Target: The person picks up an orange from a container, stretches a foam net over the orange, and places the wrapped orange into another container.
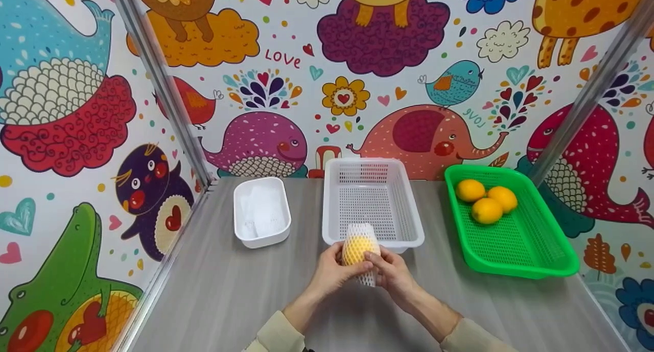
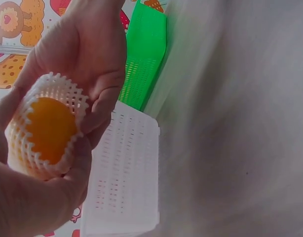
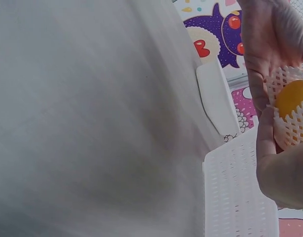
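Observation:
A yellow-orange lemon (image 1: 358, 248) sits inside a white foam net sleeve (image 1: 361, 229), held up over the near rim of the white basket (image 1: 327, 209). My left hand (image 1: 333, 271) grips it from the left, thumb across the front. From the other side my right hand (image 1: 394, 278) pinches the net with thumb and fingers. In the left wrist view, the bare end of the lemon (image 2: 54, 129) shows through the net's opening. Both hands also hold the netted lemon (image 3: 292, 98) in the right wrist view, where it is cut by the frame edge.
A green basket (image 1: 526, 269) at the right holds three lemons (image 1: 487, 210). On the left stands a small white container (image 1: 261, 242) with white foam nets (image 1: 261, 209) inside. Patterned panels with metal posts (image 1: 163, 81) border the grey table (image 1: 214, 301).

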The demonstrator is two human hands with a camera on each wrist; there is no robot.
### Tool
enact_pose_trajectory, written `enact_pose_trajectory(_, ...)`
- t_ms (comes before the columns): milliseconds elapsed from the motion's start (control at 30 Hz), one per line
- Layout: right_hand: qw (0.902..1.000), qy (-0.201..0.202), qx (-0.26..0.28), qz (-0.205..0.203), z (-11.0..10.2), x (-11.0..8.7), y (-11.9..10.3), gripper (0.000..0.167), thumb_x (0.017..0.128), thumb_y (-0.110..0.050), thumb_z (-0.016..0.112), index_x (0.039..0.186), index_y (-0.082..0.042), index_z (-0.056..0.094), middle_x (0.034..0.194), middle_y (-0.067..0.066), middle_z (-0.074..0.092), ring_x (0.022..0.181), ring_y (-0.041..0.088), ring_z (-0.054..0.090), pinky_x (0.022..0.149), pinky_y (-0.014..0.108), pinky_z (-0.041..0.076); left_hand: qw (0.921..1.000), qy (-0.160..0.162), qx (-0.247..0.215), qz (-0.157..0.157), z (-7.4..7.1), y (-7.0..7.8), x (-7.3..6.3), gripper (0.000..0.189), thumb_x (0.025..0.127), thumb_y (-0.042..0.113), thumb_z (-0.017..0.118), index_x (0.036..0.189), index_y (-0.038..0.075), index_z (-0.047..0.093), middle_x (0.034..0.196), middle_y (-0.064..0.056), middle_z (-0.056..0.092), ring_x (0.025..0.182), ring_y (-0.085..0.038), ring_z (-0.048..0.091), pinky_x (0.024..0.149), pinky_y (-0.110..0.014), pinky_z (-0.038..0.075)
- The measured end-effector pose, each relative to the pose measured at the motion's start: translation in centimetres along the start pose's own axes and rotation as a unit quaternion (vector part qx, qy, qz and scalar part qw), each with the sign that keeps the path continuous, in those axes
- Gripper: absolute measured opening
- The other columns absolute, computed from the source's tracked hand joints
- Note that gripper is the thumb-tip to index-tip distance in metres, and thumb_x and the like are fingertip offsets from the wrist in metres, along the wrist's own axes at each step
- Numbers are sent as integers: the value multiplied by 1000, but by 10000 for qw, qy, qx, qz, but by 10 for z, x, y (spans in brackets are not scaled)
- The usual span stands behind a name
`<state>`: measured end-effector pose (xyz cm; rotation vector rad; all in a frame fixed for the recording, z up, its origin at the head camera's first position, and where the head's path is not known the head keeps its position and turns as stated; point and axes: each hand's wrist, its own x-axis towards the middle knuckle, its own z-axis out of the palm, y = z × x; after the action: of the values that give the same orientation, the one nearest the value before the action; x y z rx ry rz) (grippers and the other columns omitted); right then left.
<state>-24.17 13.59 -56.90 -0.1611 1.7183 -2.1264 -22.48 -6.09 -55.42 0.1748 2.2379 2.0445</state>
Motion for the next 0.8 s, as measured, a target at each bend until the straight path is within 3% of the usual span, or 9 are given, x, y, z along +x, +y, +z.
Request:
enact_pose_trajectory(367,9969,161,-646,-421,-3,2,-10,62,113,-25,69,160,9,49,126,3,76,110,15,79,92,34,69,9998,74,-82,194,-4,8,10,67,90,15,91,146,-5,62,135,-20,75,112,-21,72,98,-36,65)
enact_pose_trajectory(533,9924,190,-996,-698,-7,4,-17,60,112,-21,69,160,10,50,135,12,74,114,16,78,96,38,69,9996,138,14,229,-6,14,19,69,89,17,93,147,-3,62,135,-19,74,113,-22,71,99,-36,63)
enact_pose_trajectory(800,9827,385,-1430,-1115,-13,5,-21,52,109,-12,73,152,12,58,136,24,75,109,10,79,93,31,68,9989,362,87,302,-13,21,32,70,86,18,96,143,-3,63,133,-19,74,113,-23,70,100,-37,62)
